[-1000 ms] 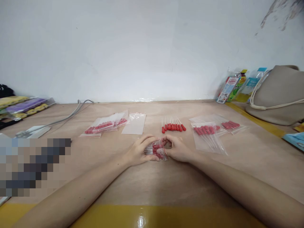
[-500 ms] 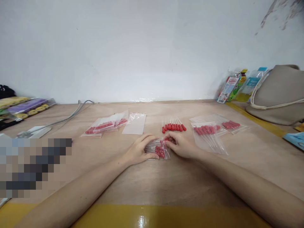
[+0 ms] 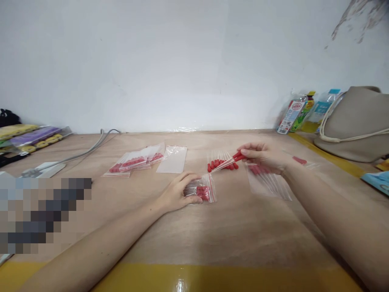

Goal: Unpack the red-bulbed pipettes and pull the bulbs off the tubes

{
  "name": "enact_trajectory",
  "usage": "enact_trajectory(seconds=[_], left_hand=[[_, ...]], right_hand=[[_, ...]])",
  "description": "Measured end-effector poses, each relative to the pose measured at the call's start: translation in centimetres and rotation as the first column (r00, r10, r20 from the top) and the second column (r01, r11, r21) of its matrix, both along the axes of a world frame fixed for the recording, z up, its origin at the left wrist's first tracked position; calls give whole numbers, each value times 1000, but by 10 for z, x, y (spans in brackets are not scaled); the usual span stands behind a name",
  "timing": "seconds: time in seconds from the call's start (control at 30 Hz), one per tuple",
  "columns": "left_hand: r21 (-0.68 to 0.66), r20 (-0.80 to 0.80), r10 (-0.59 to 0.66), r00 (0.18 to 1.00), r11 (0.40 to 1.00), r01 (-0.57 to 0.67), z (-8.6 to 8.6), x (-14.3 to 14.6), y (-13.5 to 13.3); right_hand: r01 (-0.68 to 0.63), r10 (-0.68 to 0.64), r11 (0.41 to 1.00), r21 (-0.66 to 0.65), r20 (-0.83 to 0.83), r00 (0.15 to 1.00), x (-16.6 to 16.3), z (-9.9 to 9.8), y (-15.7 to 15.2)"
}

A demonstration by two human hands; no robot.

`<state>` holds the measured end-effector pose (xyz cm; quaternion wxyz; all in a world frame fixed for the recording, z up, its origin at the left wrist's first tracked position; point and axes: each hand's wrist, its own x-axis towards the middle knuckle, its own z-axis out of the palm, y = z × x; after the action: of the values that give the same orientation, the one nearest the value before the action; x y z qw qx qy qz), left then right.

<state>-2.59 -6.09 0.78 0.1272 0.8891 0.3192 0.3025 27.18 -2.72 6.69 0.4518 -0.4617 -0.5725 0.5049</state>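
My left hand [image 3: 180, 190] rests on the table, thumb and fingers curved around the sides of a clear zip bag [image 3: 213, 187] with red-bulbed droppers [image 3: 203, 192] inside. The bag lies flat, its red seal line toward the right. Above the table to the right, my right hand [image 3: 258, 156] pinches a few droppers [image 3: 238, 156] by their red bulbs. Their thin clear tubes slant down and left, toward the bag's mouth. Behind them, a row of loose droppers [image 3: 217, 163] lies with bulbs toward me. Filled bags of droppers [image 3: 269, 182] lie under and beside my right hand, partly hidden.
On the left is a stack of filled bags [image 3: 133, 161], with an empty-looking zip bag [image 3: 172, 159] beside it. A grey cable [image 3: 88, 151] runs along the table. Drink bottles [image 3: 323, 109] and a beige bag [image 3: 355, 121] stand at the right, and packets [image 3: 39, 136] lie far left.
My right hand has moved from the bag's mouth up and to the right, and now shows droppers pinched in its fingers. My left hand has stayed on the bag.
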Motion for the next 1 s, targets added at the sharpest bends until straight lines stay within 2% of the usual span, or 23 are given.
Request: enact_trajectory(seconds=[0.07, 0.17, 0.23, 0.3, 0.37, 0.43, 0.5, 0.53, 0.67, 0.77, 0.83, 0.9, 0.97, 1.0], left_hand=[[-5, -8, 10, 1000, 1000, -10, 0, 0, 0], [-11, -15, 2, 1000, 1000, -2, 1, 0, 0], [-14, -15, -7, 1000, 1000, 7, 2, 0, 0], [-20, -13, -11, 1000, 1000, 11, 3, 0, -1], [-29, -12, -10, 1000, 1000, 9, 4, -1, -1], [-36, -11, -7, 1000, 999, 7, 4, -2, -1], [-43, -11, -2, 1000, 999, 2, 5, -3, -1], [-47, -14, 2, 1000, 999, -2, 5, -3, -1], [-55, -26, 14, 1000, 998, -15, 5, -4, -2], [-50, -20, 6, 1000, 999, -7, 5, -4, -2], [-50, -17, 3, 1000, 999, -4, 5, -4, -2], [-57, -20, 7, 1000, 998, -8, 5, -4, -2], [-62, -24, 11, 1000, 998, -12, 5, -4, -1], [-61, -25, 13, 1000, 998, -14, 5, -4, -1]], right_hand=[[141, -137, 977, 158, -38, 990, 4, 6, 3], [239, -248, 868, 436, -38, 968, -13, 2, 9], [145, -262, 787, 600, 113, 958, -35, -8, 14], [-38, -322, 687, 726, 351, 879, -58, -19, 21], [-265, -339, 647, 715, 581, 740, -77, -27, 27], [-457, -306, 659, 597, 768, 563, -90, -31, 32], [-554, -254, 676, 485, 860, 443, -98, -32, 37], [-575, -231, 682, 453, 879, 418, -100, -33, 38], [-578, -182, 700, 420, 887, 424, -103, -36, 43], [-528, -195, 717, 454, 859, 474, -98, -36, 40], [-440, -238, 735, 515, 804, 545, -91, -34, 33], [-280, -301, 761, 586, 700, 647, -83, -32, 21], [-139, -324, 792, 595, 601, 731, -75, -32, 5], [-124, -292, 812, 571, 581, 759, -72, -33, -3]])
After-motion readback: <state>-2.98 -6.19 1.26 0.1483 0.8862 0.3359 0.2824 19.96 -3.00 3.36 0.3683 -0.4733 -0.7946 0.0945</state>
